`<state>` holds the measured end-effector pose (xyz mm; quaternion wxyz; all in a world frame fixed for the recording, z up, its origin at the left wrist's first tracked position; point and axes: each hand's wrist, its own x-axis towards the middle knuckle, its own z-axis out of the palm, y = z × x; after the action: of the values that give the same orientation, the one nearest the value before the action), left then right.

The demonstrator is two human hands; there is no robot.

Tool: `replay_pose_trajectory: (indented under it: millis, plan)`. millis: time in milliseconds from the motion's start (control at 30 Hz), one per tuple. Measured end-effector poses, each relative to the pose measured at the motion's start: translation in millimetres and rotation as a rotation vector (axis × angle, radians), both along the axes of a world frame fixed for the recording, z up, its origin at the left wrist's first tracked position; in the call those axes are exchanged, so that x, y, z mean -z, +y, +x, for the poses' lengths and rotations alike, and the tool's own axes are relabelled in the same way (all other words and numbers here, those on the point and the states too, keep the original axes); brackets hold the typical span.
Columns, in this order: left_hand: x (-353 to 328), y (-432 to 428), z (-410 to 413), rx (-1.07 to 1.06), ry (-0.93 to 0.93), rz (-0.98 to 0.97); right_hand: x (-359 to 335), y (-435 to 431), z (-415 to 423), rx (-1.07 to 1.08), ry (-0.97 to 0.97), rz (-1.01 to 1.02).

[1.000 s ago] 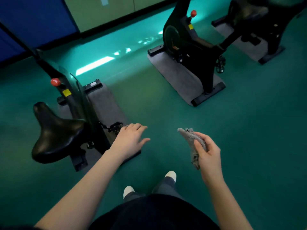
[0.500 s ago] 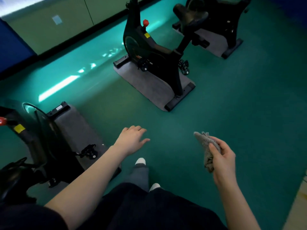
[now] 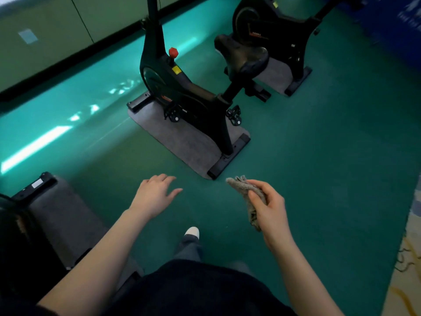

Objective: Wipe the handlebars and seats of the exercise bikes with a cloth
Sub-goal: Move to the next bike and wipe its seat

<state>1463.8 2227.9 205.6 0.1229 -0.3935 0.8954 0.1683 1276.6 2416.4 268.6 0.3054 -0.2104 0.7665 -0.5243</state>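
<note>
A black exercise bike (image 3: 182,92) stands ahead on a grey mat, its black seat (image 3: 243,55) raised on a slanted post; its handlebars are cut off by the top edge. My right hand (image 3: 266,206) holds a crumpled grey cloth (image 3: 246,192) in the air, well short of that bike. My left hand (image 3: 155,195) hovers beside it, empty with fingers spread. A second bike (image 3: 273,26) stands further back at the right.
Part of a third bike and its grey mat (image 3: 63,215) fills the lower left. Green floor (image 3: 319,156) stretches between the bikes. A wall with a dark baseboard (image 3: 68,62) runs along the far left. A pale patterned floor edge (image 3: 410,258) lies at the right.
The view has swung right and forward: the near bike slid out at the left, the middle bike came closer and central. Both hands kept their pose, cloth still in the right.
</note>
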Motion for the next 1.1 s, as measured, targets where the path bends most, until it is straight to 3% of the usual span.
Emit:
replay_pose_trajectory:
  millis: [333, 733, 1100]
  plan:
    - [-22, -57, -129, 0.098, -0.140, -0.016, 2, -45, -113, -0.009, -0.048, -0.030]
    - [-26, -16, -325, 0.003, -0.055, -0.059, 2, -20, -331, 0.010, -0.068, -0.025]
    - [-17, -68, -403, -0.207, 0.042, -0.091, 13, -99, -423, -0.112, -0.091, 0.001]
